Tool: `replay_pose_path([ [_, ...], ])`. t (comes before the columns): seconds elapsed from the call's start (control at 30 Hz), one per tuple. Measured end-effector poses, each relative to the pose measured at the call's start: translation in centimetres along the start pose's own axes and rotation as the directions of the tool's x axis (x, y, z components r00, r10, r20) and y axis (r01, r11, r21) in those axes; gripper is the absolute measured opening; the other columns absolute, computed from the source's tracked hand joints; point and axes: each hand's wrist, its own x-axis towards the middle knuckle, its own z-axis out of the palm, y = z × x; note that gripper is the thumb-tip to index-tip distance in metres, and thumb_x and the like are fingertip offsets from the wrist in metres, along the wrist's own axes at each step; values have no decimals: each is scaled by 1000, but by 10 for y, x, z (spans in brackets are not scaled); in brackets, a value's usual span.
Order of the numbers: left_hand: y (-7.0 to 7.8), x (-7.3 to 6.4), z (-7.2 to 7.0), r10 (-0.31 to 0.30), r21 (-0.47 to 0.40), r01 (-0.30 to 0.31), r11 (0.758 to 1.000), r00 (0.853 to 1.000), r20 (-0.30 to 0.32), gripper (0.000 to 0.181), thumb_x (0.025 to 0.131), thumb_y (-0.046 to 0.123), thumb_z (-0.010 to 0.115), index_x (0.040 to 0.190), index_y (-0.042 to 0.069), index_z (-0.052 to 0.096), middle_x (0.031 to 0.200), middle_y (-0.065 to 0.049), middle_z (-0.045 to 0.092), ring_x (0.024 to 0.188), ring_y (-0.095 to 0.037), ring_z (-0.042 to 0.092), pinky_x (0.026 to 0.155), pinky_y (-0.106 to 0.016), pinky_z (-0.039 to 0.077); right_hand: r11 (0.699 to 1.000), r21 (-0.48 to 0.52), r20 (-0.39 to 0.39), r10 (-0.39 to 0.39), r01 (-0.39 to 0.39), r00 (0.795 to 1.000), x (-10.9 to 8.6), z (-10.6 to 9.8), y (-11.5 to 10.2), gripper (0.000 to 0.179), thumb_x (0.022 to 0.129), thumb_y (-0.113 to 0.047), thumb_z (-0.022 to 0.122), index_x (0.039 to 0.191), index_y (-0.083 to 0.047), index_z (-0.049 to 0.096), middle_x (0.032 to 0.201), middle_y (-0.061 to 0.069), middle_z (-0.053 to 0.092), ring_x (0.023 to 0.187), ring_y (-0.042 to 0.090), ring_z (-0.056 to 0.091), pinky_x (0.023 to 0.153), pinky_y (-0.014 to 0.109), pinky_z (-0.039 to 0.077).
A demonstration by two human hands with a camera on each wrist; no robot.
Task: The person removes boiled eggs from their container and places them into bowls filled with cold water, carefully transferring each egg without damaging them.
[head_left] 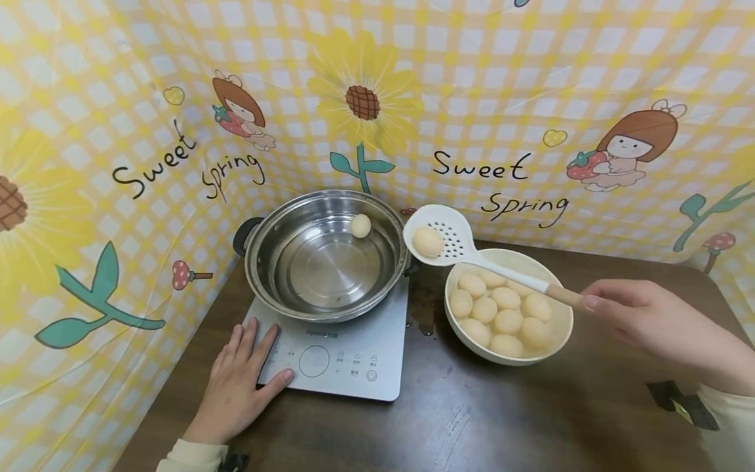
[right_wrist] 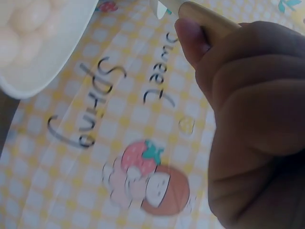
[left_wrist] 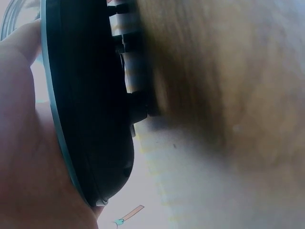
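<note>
My right hand (head_left: 643, 314) grips the wooden handle (right_wrist: 209, 19) of a white skimmer (head_left: 454, 239), whose perforated bowl carries one smooth, pale yellow ball (head_left: 427, 242). The skimmer head is between the steel pot (head_left: 259, 275) and a cream bowl (head_left: 563, 341), at the pot's right rim in the head view. Several more such balls (head_left: 506, 321) fill the cream bowl, below the skimmer's handle. One ball (head_left: 361, 226) is inside the pot near its far side. My left hand (head_left: 236, 380) rests with spread fingers on the left front corner of the silver induction cooker (head_left: 377, 373) under the pot.
The cooker and bowl stand on a dark brown table (head_left: 448, 419), with wet patches (head_left: 421, 314) between them. A yellow checked cloth (head_left: 472, 118) with sunflowers hangs behind and to the left. In the left wrist view the cooker's dark underside (left_wrist: 90, 95) shows its feet.
</note>
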Motion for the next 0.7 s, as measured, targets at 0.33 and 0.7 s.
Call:
replay_pose_path([
  [0.33,0,-1,0,2,-12,-2,1000,1000,3,82,98,53,61,160,10,29,166,-26,4,151,-43,-2,110,-70,11,999,-31,-139,-34,30,990,-32,-5,65,20,107,-18,52,104,-30,67,51,-2,40,38,15,36,35,31,31],
  [0.7,2,1,0,-2,-11,2,1000,1000,4,82,97,53,62,160,9,31,165,-27,6,151,-44,0,110,-70,12,971,-228,-335,-5,-76,942,-57,19,97,26,102,-25,63,117,-4,67,56,-6,49,44,10,39,38,28,38],
])
